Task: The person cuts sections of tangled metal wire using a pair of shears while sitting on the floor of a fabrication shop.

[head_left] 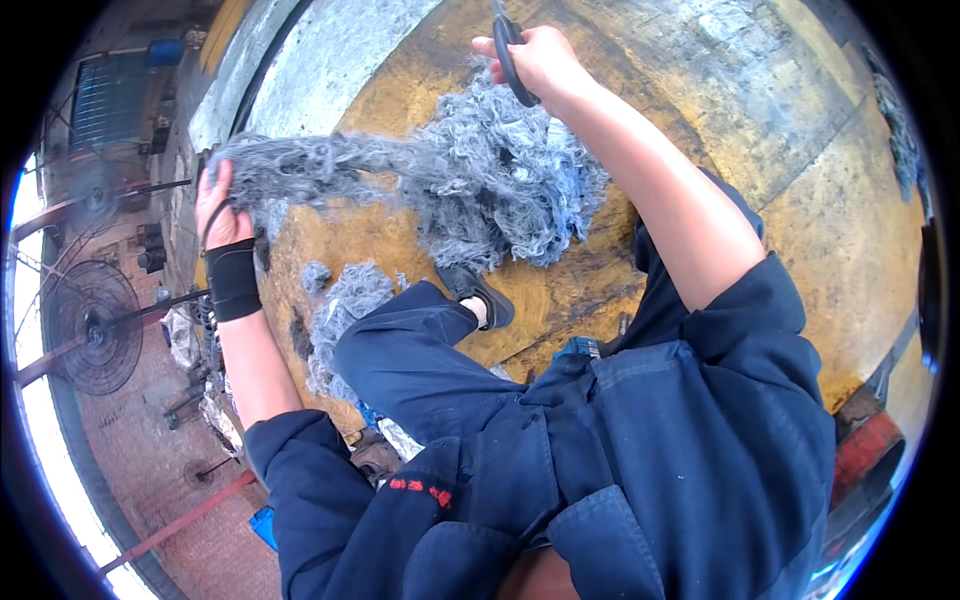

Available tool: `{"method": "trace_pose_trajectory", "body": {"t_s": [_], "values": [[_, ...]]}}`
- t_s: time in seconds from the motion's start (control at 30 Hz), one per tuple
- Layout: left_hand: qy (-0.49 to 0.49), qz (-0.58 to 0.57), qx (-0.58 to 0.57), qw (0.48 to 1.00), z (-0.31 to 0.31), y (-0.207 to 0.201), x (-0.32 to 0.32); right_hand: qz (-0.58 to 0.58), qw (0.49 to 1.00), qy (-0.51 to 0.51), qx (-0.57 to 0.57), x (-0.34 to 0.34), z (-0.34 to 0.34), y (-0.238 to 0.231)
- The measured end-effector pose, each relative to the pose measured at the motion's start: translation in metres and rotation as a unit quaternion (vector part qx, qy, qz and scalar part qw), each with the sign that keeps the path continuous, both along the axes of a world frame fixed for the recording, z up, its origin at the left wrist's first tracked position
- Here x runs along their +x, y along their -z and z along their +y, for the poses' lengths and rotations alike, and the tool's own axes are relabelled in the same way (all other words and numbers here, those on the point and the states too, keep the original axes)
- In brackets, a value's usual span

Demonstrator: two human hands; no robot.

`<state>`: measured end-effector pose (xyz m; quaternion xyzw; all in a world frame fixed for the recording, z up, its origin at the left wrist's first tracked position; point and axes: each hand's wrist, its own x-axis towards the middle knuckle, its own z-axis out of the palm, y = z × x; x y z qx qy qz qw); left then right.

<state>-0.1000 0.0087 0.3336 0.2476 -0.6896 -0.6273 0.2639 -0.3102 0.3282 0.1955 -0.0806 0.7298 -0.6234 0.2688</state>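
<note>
Grey fibre heap (490, 175), with blurred strand (310, 168) drawn out at its left.
Left hand (222, 205) clamped on strand's end; right hand (545, 62), at heap's far side, clamped on dark-looped tool (514, 80). Likely faults: strand tearing from overpull; shoe (494, 305) at heap's near edge, snagging.

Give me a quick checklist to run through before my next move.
1. Right hand holding the black looped handle: ok.
2. Tool's far end in view: not ok, cut off by the top edge.
3. Left hand gripping the stretched grey fibre firmly: cannot tell.
4. Shoe well clear of the fibre pile: not ok, toe at its edge.
5. Black wristband around left wrist: ok.
</note>
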Motion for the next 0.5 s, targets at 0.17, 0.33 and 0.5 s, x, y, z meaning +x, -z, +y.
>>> {"method": "trace_pose_trajectory", "body": {"t_s": [0.17,0.33,0.5], "values": [[0.006,0.037,0.133,0.99,0.0,-0.03,0.01,-0.018,1.0,-0.002,-0.023,0.005,0.0,-0.005],[-0.072,-0.019,0.188,0.979,-0.009,0.042,0.011,-0.023,0.999,-0.005,-0.027,0.009,-0.002,-0.006],[-0.079,0.0,0.321,0.944,0.009,0.152,0.019,-0.029,0.997,0.025,-0.067,0.011,-0.001,-0.005]]}}
